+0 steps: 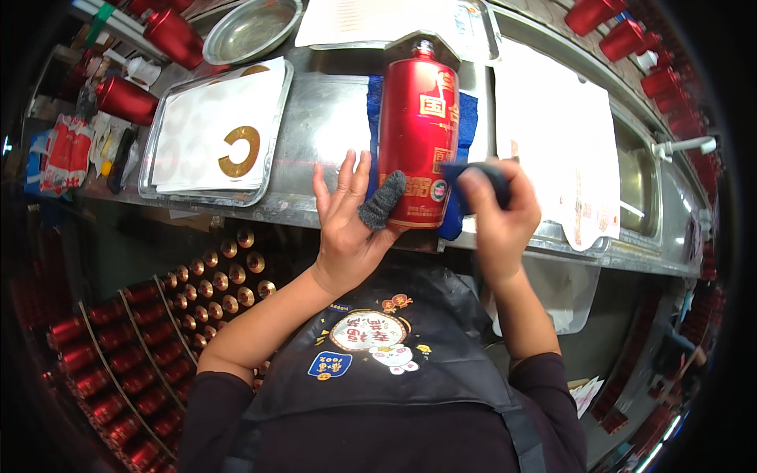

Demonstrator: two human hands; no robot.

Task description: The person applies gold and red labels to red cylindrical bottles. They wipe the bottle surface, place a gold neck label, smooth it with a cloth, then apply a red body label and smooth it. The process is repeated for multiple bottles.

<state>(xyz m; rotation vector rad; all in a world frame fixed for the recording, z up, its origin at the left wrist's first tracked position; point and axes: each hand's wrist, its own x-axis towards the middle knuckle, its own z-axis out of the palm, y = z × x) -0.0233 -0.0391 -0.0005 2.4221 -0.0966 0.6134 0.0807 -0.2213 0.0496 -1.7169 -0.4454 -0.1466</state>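
A glossy red bottle (418, 118) with gold print lies on a blue cloth (467, 126), its bare neck pointing away from me. At its near left side is my left hand (341, 217), fingers spread. A grey knitted sleeve (383, 202) covers the thumb, which rests on the bottle's lower side. Just right of the bottle, my right hand (505, 213) is closed round a small dark blue cloth (485, 180), partly hidden and blurred. The cloth comes close to the bottle's right edge; contact is hard to judge.
A metal tray (282, 118) with white sheets and gold ring stickers stands left, a steel bowl (256, 30) behind it. White sheets (552, 142) lie right, before a sink (639, 177). Several red bottles (126, 98) stand around; crated ones fill the lower left.
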